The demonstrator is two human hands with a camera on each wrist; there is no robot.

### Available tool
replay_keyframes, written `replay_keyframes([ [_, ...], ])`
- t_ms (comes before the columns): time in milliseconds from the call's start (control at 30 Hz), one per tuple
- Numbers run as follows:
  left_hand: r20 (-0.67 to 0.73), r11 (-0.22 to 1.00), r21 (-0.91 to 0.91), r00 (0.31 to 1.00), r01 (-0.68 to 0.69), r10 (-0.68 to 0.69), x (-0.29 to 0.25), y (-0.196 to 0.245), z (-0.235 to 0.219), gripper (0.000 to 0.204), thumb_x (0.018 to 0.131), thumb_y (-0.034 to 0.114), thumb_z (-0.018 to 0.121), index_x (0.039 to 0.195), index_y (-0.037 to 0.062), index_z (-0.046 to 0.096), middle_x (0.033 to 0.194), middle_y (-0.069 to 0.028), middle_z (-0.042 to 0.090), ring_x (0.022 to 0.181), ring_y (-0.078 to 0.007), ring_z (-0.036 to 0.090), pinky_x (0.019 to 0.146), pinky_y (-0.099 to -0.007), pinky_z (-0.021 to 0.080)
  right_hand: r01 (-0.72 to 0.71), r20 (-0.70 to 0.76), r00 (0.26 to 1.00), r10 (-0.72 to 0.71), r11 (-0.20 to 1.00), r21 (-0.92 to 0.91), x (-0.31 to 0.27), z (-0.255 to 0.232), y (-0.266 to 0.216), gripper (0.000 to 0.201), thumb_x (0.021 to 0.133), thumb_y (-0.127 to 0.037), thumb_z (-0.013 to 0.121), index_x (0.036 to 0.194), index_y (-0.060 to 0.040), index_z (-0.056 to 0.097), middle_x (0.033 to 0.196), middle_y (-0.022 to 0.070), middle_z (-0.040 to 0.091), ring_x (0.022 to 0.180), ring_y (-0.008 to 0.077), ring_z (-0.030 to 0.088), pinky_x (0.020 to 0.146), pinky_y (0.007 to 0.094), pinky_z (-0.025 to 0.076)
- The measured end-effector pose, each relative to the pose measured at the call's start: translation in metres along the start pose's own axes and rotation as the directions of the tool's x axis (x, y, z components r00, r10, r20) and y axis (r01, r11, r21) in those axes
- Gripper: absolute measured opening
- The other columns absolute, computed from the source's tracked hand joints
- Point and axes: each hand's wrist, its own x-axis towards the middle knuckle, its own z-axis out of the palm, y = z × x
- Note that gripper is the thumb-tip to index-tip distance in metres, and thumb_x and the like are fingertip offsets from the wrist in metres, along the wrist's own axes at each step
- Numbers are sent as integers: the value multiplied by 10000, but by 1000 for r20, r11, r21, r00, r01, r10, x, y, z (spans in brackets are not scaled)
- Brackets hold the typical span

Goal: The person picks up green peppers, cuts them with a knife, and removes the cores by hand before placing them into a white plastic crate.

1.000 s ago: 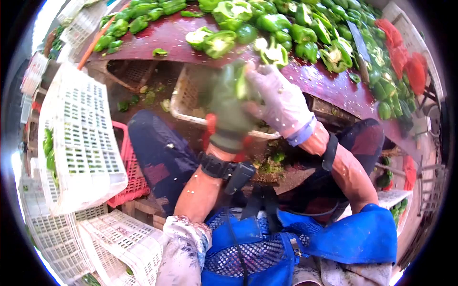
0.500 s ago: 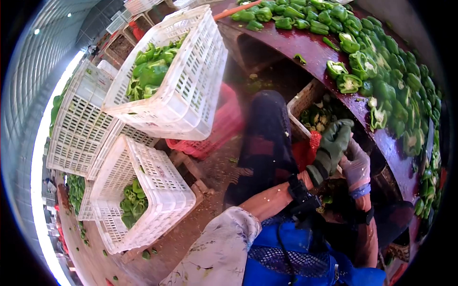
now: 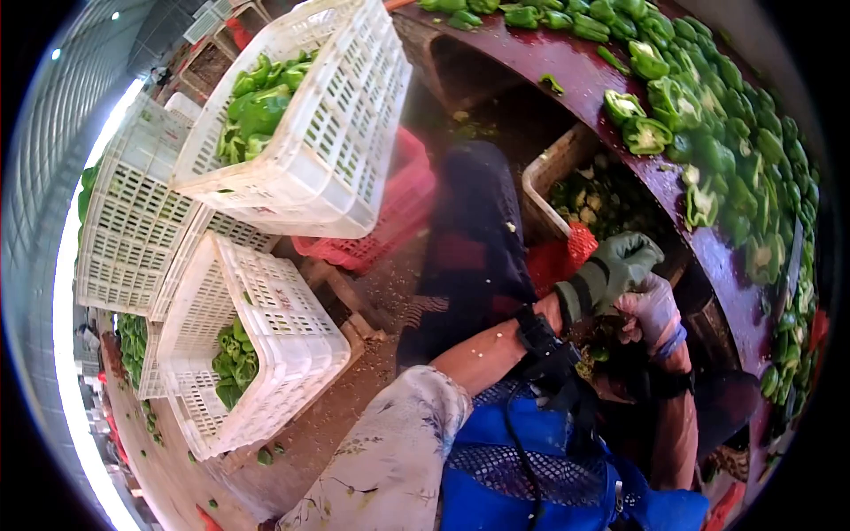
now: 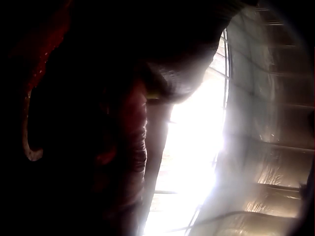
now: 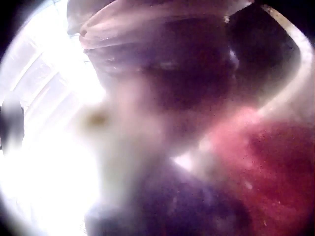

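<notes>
My left hand [image 3: 622, 268], in a dark green glove, has its fingers bent and lies close against my right hand [image 3: 653, 311], in a pale thin glove. Both are low over the lap, beside the purple-red table. In the head view the right fingers curl below the left hand; whether either holds anything I cannot tell. A small yellow-green spot [image 4: 153, 96] shows by the dark glove in the left wrist view. Blurred purple-looking glove [image 5: 162, 64] fills much of the right wrist view. Cut green peppers [image 3: 646, 135] lie on the table beyond the hands.
A low crate [image 3: 542, 199] of green scraps stands under the table [image 3: 567, 93], beside red mesh [image 3: 580, 243]. Left are a white crate [image 3: 345, 133] of peppers, a pink basket [image 3: 403, 199] and a tilted white crate [image 3: 301, 354]. A knife blade [image 3: 794, 257] lies among the peppers.
The head view has swung left, bringing the crates into full sight. Both hands have come down from the table edge toward the lap, the right fingers now curled lower.
</notes>
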Motion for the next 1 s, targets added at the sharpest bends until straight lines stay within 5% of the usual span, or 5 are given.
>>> replay_keyframes([
  [233, 142, 998, 67, 990, -7, -2, 3, 14, -12, 200, 913, 102, 584, 1097, 37, 626, 1052, -21, 640, 944, -120, 596, 821, -279, 499, 107, -72, 988, -137, 942, -318, -12, 16, -19, 269, 819, -188, 752, 906, 38, 635, 686, 58, 636, 503, 121, 562, 426, 258, 430],
  [367, 596, -41, 718, 583, -695, 553, 20, -4, -43, 255, 910, 225, 593, 1069, 28, 624, 1034, -78, 651, 862, -198, 638, 780, -315, 525, 119, -125, 951, -281, 710, -694, 12, 17, 2, 335, 784, -290, 737, 821, 19, 611, 656, 163, 628, 538, 252, 614, 492, 373, 467],
  [567, -95, 944, 76, 940, -322, 329, 4, -17, -28, 298, 912, 252, 584, 1117, 36, 600, 1059, -106, 645, 930, -228, 630, 789, -337, 542, 342, -258, 676, -691, 604, -720, 12, 15, 6, 253, 818, -299, 697, 847, -57, 632, 700, 174, 649, 633, 341, 657, 579, 406, 522],
  [867, -274, 903, -412, 962, -124, 7, 4, 19, -26, 320, 893, 237, 585, 1135, 33, 629, 1030, -101, 679, 880, -238, 677, 762, -384, 594, 216, -407, 709, -577, 726, -653, 12, -39, -9, 276, 859, -233, 695, 1078, -65, 684, 860, 138, 701, 749, 182, 674, 697, 316, 511],
  [1000, -215, 791, 415, 796, -450, 566, 15, 23, -24, 313, 907, 247, 581, 1114, 16, 620, 1019, -113, 664, 857, -247, 666, 751, -362, 588, 124, -326, 739, -590, 595, -794, 9, -24, -10, 250, 883, -258, 661, 1019, -49, 679, 829, 156, 692, 753, 243, 682, 692, 331, 511],
])
